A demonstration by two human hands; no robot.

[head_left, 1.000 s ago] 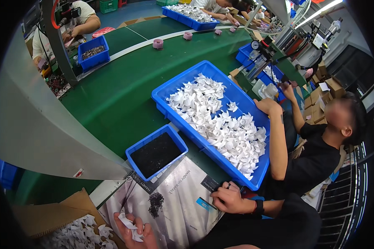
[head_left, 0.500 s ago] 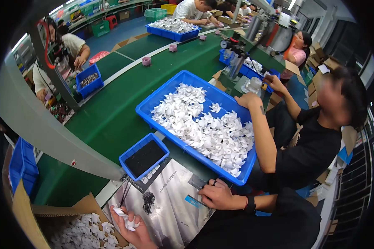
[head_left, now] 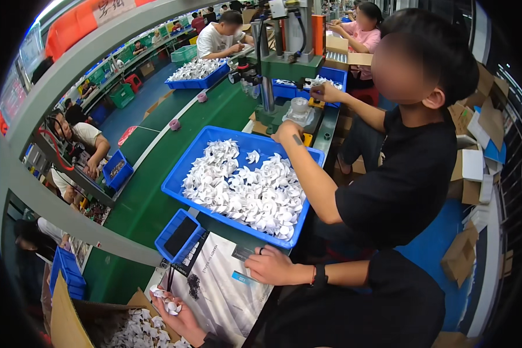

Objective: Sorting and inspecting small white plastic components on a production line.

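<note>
My left hand (head_left: pixel 178 316), at the lower left, is turned palm up with fingers curled around several small white fan wheels (head_left: pixel 171 307) with curved blades. Two thin dark strands (head_left: pixel 170 277) rise beside its fingers; I cannot tell whether they are cords or tweezers. My right hand (head_left: pixel 272 266) rests back up on a printed grey sheet (head_left: pixel 229 296), its fingers loosely bent and nothing visible in them. Near that sheet's middle lies a small pile of black bits (head_left: pixel 194 286). Beyond sits a small blue bin (head_left: pixel 180 235) with black material in it.
A large blue tray (head_left: pixel 171 184) of white fan wheels stands ahead on the green conveyor (head_left: pixel 134 200). At the lower left, a cardboard box (head_left: pixel 69 316) holds more. A co-worker in black (head_left: pixel 412 168) sits close on the right, forearm over the tray's edge, beside a press (head_left: pixel 267 87).
The view has swung to the right and up, so the trays appear further left. My left hand still holds the fan wheels. My right hand stays on the sheet, its fingers a little more spread.
</note>
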